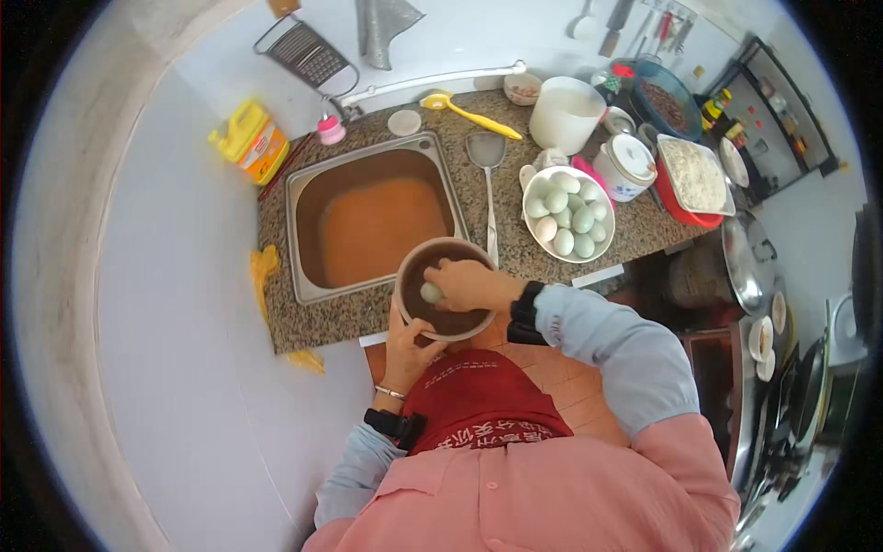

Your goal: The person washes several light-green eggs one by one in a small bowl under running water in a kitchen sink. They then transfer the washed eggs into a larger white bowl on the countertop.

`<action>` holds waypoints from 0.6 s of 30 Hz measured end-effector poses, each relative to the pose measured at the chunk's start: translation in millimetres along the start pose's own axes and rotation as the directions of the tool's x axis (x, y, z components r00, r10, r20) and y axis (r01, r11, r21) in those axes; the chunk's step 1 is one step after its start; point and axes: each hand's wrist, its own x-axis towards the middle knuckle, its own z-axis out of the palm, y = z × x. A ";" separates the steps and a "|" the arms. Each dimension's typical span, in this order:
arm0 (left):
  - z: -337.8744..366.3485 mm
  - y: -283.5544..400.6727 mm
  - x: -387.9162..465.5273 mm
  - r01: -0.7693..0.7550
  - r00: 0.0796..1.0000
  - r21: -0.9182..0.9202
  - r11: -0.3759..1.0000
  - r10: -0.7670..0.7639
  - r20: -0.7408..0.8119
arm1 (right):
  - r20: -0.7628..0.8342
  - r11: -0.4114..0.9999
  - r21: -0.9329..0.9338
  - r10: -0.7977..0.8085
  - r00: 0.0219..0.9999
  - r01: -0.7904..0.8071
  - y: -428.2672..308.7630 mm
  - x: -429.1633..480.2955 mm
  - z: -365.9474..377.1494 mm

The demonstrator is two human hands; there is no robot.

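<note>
A round bowl (447, 336) with dark brown contents is tilted at the counter's front edge, beside the sink. My left hand (408, 345) grips its near rim, thumb and fingers at the wall. Inside the bowl, my right hand (459, 283) holds a pale green egg (432, 293) in its fingers. To the right, a white bowl (571, 259) is heaped with several pale green eggs and a pinkish one. The steel sink (298, 228) holds murky orange-brown water (383, 231).
A metal spatula (488, 186) lies between sink and egg bowl, with a yellow-handled brush (483, 124) behind. Further right stand a white tub (567, 114), a lidded ceramic jar (624, 169) and a red basin (679, 203) under a tray of white powder (695, 172). A yellow jug (254, 141) stands back left.
</note>
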 end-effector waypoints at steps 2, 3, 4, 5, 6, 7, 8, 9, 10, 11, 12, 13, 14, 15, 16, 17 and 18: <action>-2.9 -7.2 6.8 0.006 0.999 -0.018 1.000 -0.005 0.044 | 0.042 0.992 -0.123 -0.015 0.999 0.020 12.8 13.3 23.5; -6.8 -10.8 8.9 0.004 0.998 -0.003 1.000 -0.004 0.060 | 0.059 0.987 -0.160 -0.013 0.998 0.022 14.1 18.8 27.5; -9.8 -14.1 11.8 0.001 0.997 0.010 1.000 -0.002 0.076 | 0.078 0.980 -0.197 -0.008 0.997 0.023 16.6 21.4 30.0; -12.0 -17.0 15.2 0.001 0.996 -0.002 1.000 -0.001 0.088 | 0.098 0.972 -0.235 0.000 0.995 0.023 19.5 23.9 32.8; -12.9 -19.5 19.3 0.000 0.995 -0.017 1.000 0.002 0.102 | 0.091 0.973 -0.230 0.024 0.996 -0.002 24.1 26.8 36.9; -13.7 -22.1 23.0 -0.001 0.993 -0.033 0.999 0.005 0.116 | 0.085 0.974 -0.224 0.048 0.995 -0.028 28.4 29.3 40.6; -14.6 -24.6 26.6 0.007 0.991 -0.050 0.999 0.000 0.130 | 0.079 0.974 -0.219 0.073 0.994 -0.054 32.1 30.9 44.4; -15.5 -26.4 30.6 0.015 0.990 -0.068 0.998 -0.006 0.144 | 0.070 0.971 -0.234 0.074 0.995 -0.055 32.2 31.4 44.7; -15.6 -28.2 34.2 0.025 0.987 -0.085 0.996 -0.011 0.159 | 0.062 0.967 -0.248 0.074 0.995 -0.056 31.6 30.9 45.9; -15.6 -30.8 36.0 -0.004 0.988 -0.069 0.998 0.014 0.155 | 0.054 0.963 -0.263 0.074 0.996 -0.057 31.6 30.4 47.1; -15.7 -32.9 37.4 -0.035 0.987 -0.053 0.998 0.043 0.153 | 0.060 0.965 -0.255 0.079 0.995 -0.061 33.0 29.4 47.9; -15.1 -34.8 39.6 -0.066 0.986 -0.038 0.997 0.072 0.152 | 0.067 0.967 -0.247 0.083 0.994 -0.064 34.8 28.8 49.2; -14.2 -35.0 43.1 -0.086 0.986 -0.032 0.996 0.090 0.138 | 0.074 0.969 -0.239 0.086 0.994 -0.066 36.9 28.3 50.1; -14.2 -33.7 46.2 -0.104 0.987 -0.022 0.994 0.106 0.123 | 0.122 0.969 -0.232 0.110 0.986 -0.080 38.1 29.2 50.4; -13.4 -33.2 48.9 -0.120 0.987 -0.012 0.993 0.121 0.106 | 0.171 0.969 -0.227 0.133 0.976 -0.092 39.2 30.8 50.4; -11.6 -34.3 49.8 -0.116 0.987 -0.013 0.993 0.117 0.109 | 0.220 0.969 -0.223 0.154 0.963 -0.104 40.9 31.1 50.1; -9.7 -35.2 50.8 -0.116 0.987 -0.012 0.993 0.116 0.109 | 0.201 0.972 -0.218 0.133 0.971 -0.088 42.9 29.8 48.8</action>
